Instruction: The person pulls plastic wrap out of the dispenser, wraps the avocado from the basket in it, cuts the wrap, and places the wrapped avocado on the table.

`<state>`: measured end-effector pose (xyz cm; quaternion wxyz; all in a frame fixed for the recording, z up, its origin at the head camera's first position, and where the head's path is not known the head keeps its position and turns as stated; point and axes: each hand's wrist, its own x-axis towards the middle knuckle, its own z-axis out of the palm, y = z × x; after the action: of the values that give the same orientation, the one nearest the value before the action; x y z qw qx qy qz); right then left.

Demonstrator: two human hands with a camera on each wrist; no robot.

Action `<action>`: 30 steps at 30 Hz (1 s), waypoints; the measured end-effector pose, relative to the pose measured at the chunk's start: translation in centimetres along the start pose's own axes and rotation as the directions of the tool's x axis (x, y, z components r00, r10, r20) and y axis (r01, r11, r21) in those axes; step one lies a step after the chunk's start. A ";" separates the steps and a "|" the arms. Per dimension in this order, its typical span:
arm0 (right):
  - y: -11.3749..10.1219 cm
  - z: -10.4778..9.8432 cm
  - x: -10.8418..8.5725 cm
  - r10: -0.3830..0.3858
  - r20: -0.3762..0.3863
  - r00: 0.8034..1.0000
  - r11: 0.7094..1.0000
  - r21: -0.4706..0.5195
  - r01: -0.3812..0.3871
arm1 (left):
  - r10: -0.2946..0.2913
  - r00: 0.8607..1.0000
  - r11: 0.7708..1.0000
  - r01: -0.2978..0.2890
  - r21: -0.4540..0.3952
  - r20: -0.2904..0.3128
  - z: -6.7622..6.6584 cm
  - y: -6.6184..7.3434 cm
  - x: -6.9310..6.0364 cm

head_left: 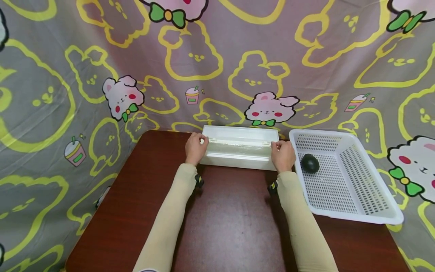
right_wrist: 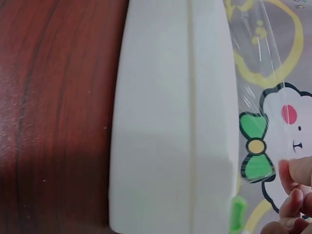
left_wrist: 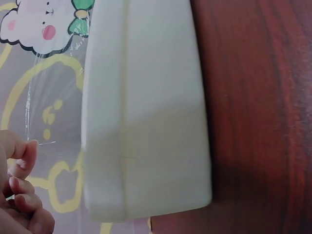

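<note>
A long white box [head_left: 238, 161] with its lid raised lies at the table's back edge, a roll of clear film [head_left: 234, 148] inside. At its left end the left hand [head_left: 196, 148] pinches a corner of the film between thumb and forefinger; in the left wrist view the film [left_wrist: 53, 112] stretches from that hand [left_wrist: 22, 190]. At the right end the right hand [head_left: 283, 155] pinches the other corner. In the right wrist view clear film [right_wrist: 256, 97] runs beside the box [right_wrist: 170, 122] to the fingertips of the right hand [right_wrist: 295, 200].
To the right stands a white perforated basket [head_left: 353, 216] with a dark green round object [head_left: 310, 163] in it. A patterned cloth [head_left: 217, 56] hangs behind the brown table [head_left: 234, 219]. A small green piece [right_wrist: 238, 214] shows at the box's side in the right wrist view.
</note>
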<state>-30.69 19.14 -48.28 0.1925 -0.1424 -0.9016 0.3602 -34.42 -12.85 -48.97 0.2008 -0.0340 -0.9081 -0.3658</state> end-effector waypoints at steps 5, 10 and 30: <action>-0.5 -0.5 0.3 -0.011 -0.032 0.999 0.999 0.032 0.012 | 0.009 1.000 1.000 -0.009 -0.022 -0.021 -0.4 0.5 0.4; -1.1 -0.9 0.5 -0.018 -0.052 0.998 0.998 0.058 0.021 | 0.021 0.999 0.999 -0.023 -0.049 -0.037 -1.0 1.2 0.7; -3.1 -3.3 0.2 -0.047 -0.115 0.992 0.980 0.187 0.068 | 0.038 0.996 0.988 -0.049 -0.148 -0.078 -3.2 3.4 1.0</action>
<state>-29.73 18.97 -43.88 0.2648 -0.1166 -0.8548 0.4309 -33.54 -12.60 -44.27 0.2395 -0.0551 -0.8690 -0.4294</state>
